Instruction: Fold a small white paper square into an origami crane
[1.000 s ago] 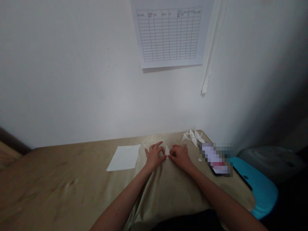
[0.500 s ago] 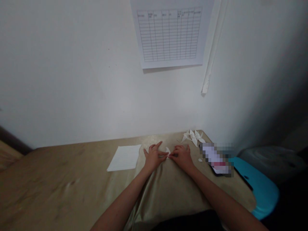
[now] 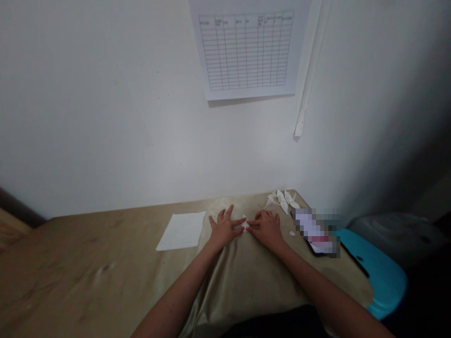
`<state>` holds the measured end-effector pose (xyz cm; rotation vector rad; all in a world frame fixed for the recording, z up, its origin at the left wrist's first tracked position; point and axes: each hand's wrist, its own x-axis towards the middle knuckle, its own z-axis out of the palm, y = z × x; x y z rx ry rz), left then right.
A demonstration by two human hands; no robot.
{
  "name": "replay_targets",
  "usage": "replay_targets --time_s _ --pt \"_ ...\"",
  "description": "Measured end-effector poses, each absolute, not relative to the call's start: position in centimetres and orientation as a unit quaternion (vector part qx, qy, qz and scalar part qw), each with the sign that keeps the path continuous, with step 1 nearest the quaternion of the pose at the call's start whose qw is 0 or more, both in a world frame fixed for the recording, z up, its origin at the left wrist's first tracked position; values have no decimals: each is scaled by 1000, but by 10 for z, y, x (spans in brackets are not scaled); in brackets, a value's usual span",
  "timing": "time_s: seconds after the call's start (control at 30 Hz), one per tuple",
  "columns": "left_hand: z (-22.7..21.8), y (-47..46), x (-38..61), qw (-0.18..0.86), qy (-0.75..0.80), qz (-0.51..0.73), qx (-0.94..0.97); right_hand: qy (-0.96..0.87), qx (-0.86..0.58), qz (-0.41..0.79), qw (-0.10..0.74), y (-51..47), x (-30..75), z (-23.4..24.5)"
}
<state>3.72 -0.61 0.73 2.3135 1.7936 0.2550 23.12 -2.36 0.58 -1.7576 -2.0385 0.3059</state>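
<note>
A small piece of folded white paper (image 3: 245, 224) lies at the middle of the cloth-covered table, between my two hands. From the left, the thumb and index finger of my left hand (image 3: 222, 231) hold its edge, while the other fingers of that hand spread outward. My right hand (image 3: 268, 231) grips the opposite edge with thumb and index finger, its remaining fingers curled. The fingertips cover part of the paper, so its exact folded shape cannot be made out. Several folded white paper cranes (image 3: 282, 201) sit beyond my right hand, near the far corner.
A lined paper sheet (image 3: 182, 231) lies left of my hands. To the right are a white scrap (image 3: 292, 233) and a pixelated phone (image 3: 314, 231). A blue plastic seat (image 3: 382, 274) adjoins the right edge. The wall (image 3: 105, 117) behind bears a printed table sheet (image 3: 248, 51).
The fingers of both hands have shifted on the folded paper: thumbs and index fingers are now further apart along its edges. The paper looks flatter than before.
</note>
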Motion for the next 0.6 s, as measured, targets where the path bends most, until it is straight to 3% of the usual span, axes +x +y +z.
replay_targets --time_s 0.6 --pt "-1 -6 40 25 594 75 800 -741 -648 93 152 -24 222 0"
